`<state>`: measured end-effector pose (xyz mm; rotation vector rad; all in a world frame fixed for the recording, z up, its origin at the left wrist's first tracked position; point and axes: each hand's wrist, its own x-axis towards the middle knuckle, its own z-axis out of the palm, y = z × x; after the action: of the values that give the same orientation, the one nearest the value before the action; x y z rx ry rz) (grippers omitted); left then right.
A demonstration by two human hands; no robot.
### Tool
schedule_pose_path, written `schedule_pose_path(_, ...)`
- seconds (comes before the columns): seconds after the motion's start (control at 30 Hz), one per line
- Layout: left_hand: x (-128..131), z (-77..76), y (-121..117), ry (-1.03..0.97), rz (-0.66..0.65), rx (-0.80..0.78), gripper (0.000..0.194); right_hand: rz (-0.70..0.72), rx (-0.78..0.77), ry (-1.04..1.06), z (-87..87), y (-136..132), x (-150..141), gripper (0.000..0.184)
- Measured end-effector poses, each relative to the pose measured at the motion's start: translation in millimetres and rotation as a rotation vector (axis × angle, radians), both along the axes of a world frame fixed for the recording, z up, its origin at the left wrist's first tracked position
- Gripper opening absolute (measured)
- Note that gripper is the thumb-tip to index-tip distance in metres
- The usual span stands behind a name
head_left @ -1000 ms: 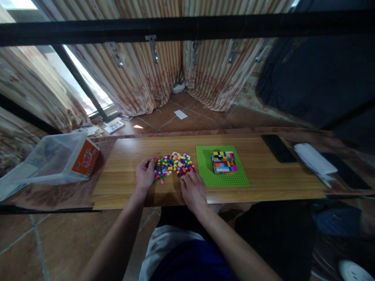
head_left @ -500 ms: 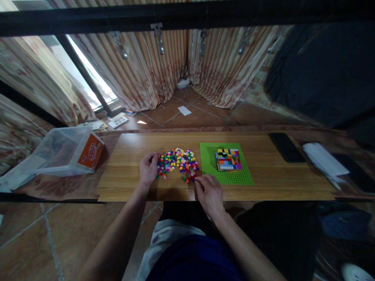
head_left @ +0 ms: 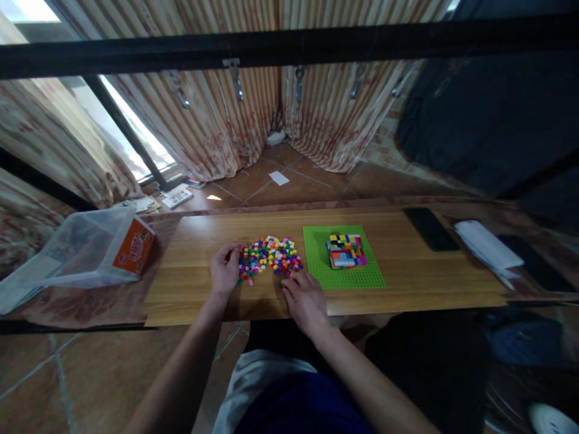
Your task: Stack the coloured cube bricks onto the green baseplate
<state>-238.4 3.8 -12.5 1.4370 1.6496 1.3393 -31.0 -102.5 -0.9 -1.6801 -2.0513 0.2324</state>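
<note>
A pile of small coloured bricks (head_left: 270,256) lies on the wooden table (head_left: 407,277). My left hand (head_left: 224,269) rests at the pile's left edge with its fingers curled against the bricks. On the pile's near right edge sits my right hand (head_left: 305,296), fingertips together on a few bricks; what they pinch is too small to make out. Right of the pile lies a green baseplate (head_left: 357,277) with a block of stacked coloured bricks (head_left: 346,250) on it.
A clear plastic bag with an orange box (head_left: 133,246) lies at the table's left end. A black phone (head_left: 429,229) and a white folded thing (head_left: 486,244) are at the right end. A black bar (head_left: 289,45) crosses the top of the view.
My right hand moved right along the pile's near edge, then back left. My left hand stayed at the pile's left edge.
</note>
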Motion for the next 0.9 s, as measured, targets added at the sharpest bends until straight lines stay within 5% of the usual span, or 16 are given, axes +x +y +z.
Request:
schedule_pose_path(0.27,-3.4,-2.6,2.3,0.000,-0.012,-0.003,0.030,0.025,-0.021,-0.098,5.6,11.5,-2.2,0.013)
schedule_pose_path(0.5,-3.0,0.1,2.7,-0.013,-0.001,-0.027,0.031,-0.052,0.067,0.128,8.3,14.9,7.4,0.015)
schedule_pose_path(0.7,-3.5,-0.1,3.7,-0.007,-0.010,-0.018,0.030,-0.151,0.187,0.371,14.0,13.0,46.1,0.020)
schedule_pose_path(0.9,-4.8,-2.1,3.6,0.016,-0.015,-0.005,0.030,-0.360,0.354,0.334,15.9,25.4,93.2,0.023)
